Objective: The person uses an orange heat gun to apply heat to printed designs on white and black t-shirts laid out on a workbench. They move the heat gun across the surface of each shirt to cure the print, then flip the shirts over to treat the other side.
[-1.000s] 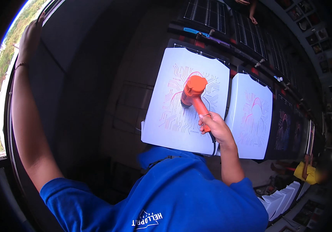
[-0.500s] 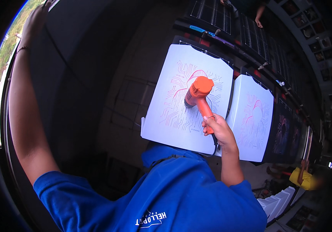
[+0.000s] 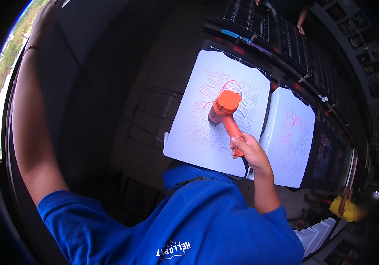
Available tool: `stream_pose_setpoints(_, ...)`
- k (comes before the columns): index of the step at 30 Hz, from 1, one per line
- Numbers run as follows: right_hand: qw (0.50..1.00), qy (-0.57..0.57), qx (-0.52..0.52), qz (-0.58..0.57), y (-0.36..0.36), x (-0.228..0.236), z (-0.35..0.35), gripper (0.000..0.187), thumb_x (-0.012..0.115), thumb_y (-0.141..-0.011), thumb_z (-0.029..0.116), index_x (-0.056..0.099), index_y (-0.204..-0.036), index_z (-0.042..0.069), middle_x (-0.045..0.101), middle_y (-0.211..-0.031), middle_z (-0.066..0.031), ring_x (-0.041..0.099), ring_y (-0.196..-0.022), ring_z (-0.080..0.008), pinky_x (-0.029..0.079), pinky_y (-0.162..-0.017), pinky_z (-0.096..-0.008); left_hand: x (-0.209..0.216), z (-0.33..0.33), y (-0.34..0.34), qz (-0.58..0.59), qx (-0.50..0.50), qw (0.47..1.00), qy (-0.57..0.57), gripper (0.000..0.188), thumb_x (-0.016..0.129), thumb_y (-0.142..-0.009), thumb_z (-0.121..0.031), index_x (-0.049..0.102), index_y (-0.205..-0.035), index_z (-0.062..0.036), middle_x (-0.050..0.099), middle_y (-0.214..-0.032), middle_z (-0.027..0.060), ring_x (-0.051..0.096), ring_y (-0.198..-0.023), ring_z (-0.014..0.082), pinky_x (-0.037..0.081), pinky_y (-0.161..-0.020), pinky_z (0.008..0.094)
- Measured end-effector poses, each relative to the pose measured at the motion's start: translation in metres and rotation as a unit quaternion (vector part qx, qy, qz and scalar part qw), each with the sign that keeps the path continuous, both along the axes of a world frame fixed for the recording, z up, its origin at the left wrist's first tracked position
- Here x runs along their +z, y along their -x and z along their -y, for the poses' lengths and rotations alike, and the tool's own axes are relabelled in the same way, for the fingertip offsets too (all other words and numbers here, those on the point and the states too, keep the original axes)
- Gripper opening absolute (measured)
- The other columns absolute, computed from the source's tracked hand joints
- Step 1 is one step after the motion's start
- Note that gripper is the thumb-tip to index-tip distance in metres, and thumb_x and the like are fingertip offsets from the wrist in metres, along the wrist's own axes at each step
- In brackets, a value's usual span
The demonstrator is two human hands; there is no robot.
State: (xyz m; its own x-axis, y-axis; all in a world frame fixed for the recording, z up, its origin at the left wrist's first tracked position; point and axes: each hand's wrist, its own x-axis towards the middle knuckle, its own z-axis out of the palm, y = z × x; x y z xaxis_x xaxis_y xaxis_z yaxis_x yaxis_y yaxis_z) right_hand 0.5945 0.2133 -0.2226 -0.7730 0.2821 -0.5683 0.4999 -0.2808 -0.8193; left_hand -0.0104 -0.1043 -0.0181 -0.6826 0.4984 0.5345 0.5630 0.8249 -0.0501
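Note:
My right hand [image 3: 250, 151] is wrapped round the handle of an orange heat gun [image 3: 228, 101]. Its dark nozzle points down at a white T-shirt [image 3: 182, 132] stretched flat on a dark board. Fine circuit-like lines and a red curved outline are printed on the shirt, partly covered by the gun. A black cord runs from the handle's end, below my hand. My left arm reaches up along the left side, and my left hand [image 3: 45, 20] is raised near the bright window edge. Its fingers are dark and run into the picture's rim, so their grip is hidden.
A second white T-shirt [image 3: 291, 137] with a similar print lies on the board to the right. Dark framed screens [image 3: 249, 17] line the far side, with a blue tool [image 3: 231, 33] beside them. Another person's hand [image 3: 301, 29] shows there. A person in yellow [image 3: 345, 208] is at the right.
The heat gun has shifted slightly left and nearer over the print, still in my right hand. My left arm stays raised. The whole view has moved a little.

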Motion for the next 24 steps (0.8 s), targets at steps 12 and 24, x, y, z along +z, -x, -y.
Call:
stream_pose_setpoints(12, 0.998, 0.012, 0.067, -0.003, 0.021, -0.003, 0.002, 0.035, 0.062, -0.091, 0.030, 0.056, -0.102, -0.002, 0.058, -0.081, -0.0041, 0.059, -0.064, -0.0092, 0.049, -0.057, -0.0239, 0.001, 0.005, 0.014, 0.000, 0.001, 1.000, 0.011, 0.069, 0.031, -0.098, -0.058, 0.058, -0.102, 0.0057, 0.061, -0.099, 0.0271, 0.055, -0.102, 0.0432, 0.041, -0.089, 0.0467)
stream_pose_setpoints(24, 0.994, 0.031, 0.100, -0.014, 0.047, -0.002, 0.007, 0.033, 0.062, -0.091, 0.030, 0.055, -0.102, -0.001, 0.058, -0.082, -0.0038, 0.058, -0.065, -0.0087, 0.049, -0.058, -0.0238, 0.011, -0.011, -0.073, -0.472, 0.151, 0.609, 0.620, 0.044, 0.053, -0.095, -0.003, 0.044, -0.138, -0.0023, 0.051, -0.131, 0.0114, 0.058, -0.077, 0.0037, 0.051, -0.058, 0.0115)
